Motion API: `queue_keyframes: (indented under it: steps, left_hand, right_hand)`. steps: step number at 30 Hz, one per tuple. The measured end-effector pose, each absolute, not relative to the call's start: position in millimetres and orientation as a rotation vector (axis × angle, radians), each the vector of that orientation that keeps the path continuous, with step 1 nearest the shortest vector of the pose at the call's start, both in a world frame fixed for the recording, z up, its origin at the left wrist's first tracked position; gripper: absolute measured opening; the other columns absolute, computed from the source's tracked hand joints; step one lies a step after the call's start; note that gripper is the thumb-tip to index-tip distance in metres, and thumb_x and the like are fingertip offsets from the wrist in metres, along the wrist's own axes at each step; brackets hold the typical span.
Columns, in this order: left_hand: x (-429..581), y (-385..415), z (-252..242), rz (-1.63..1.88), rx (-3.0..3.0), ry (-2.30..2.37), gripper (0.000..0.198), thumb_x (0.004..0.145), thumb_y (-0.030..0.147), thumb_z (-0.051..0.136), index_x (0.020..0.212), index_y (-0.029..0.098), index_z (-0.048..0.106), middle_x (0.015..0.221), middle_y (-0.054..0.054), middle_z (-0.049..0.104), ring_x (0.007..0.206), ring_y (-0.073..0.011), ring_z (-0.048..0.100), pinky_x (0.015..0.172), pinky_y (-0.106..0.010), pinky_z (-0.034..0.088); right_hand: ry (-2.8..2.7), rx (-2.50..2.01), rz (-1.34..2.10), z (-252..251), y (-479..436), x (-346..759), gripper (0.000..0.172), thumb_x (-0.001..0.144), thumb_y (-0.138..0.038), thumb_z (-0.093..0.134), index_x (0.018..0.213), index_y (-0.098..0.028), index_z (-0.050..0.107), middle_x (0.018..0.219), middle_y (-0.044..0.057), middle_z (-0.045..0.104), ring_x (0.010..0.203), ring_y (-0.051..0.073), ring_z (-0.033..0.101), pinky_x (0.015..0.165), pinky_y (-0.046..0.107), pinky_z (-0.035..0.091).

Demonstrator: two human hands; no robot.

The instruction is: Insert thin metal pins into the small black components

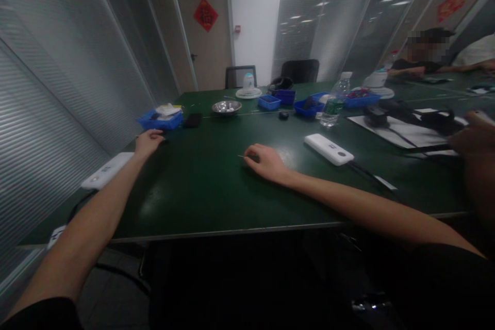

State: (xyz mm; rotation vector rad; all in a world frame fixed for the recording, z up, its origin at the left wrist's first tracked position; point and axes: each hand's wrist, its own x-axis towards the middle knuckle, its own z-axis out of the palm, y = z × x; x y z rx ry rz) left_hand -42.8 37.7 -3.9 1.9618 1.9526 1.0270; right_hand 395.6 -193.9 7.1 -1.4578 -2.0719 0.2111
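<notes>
My right hand (266, 162) rests over the middle of the green table, its thumb and fingers pinched together. From the pinch a thin, pale, needle-like piece (240, 155) sticks out to the left; its exact kind is too small to tell. At the left, my left hand (148, 143) is closed with bent fingers beside the near edge of a blue tray (160, 122). What those fingers hold, if anything, I cannot make out. White and yellow items (169, 109) lie in that tray. Behind both hands stands a shiny metal bowl (226, 109) with small pale things inside.
A white power bank (328, 149) with a cable lies right of my right hand; another power bank (107, 171) is beside my left forearm. Beyond stand a water bottle (332, 108), blue trays (269, 103) and a black mouse (283, 115). Other people sit at the right.
</notes>
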Motion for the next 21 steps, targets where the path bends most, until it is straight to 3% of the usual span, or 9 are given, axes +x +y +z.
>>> queue_keyframes:
  steps: [14, 21]
  left_hand:
    - [-38.9, 28.4, -2.3, 1.051, 1.997, 2.013, 0.029, 0.082, 0.026, 0.068, 0.109, 0.017, 0.074, 0.092, -0.006, 0.076, 0.093, -0.0244, 0.072, 0.092, -0.035, 0.054]
    - [-31.8, 20.5, 0.4, 0.913, 2.298, 2.054, 0.028, 0.087, 0.028, 0.062, 0.11, 0.017, 0.076, 0.101, -0.01, 0.077, 0.097, -0.0273, 0.072, 0.095, -0.035, 0.052]
  right_hand:
    - [-2.083, -1.453, 0.215, 8.1, -194.1, 396.4, 0.017, 0.1, -0.035, 0.062, 0.108, -0.022, 0.07, 0.107, 0.006, 0.07, 0.09, 0.019, 0.065, 0.077, 0.031, 0.049]
    - [-2.094, -1.439, 0.207, 8.7, -194.7, 396.1, 0.017, 0.1, -0.034, 0.062, 0.108, -0.022, 0.07, 0.106, 0.006, 0.07, 0.09, 0.019, 0.065, 0.077, 0.031, 0.048]
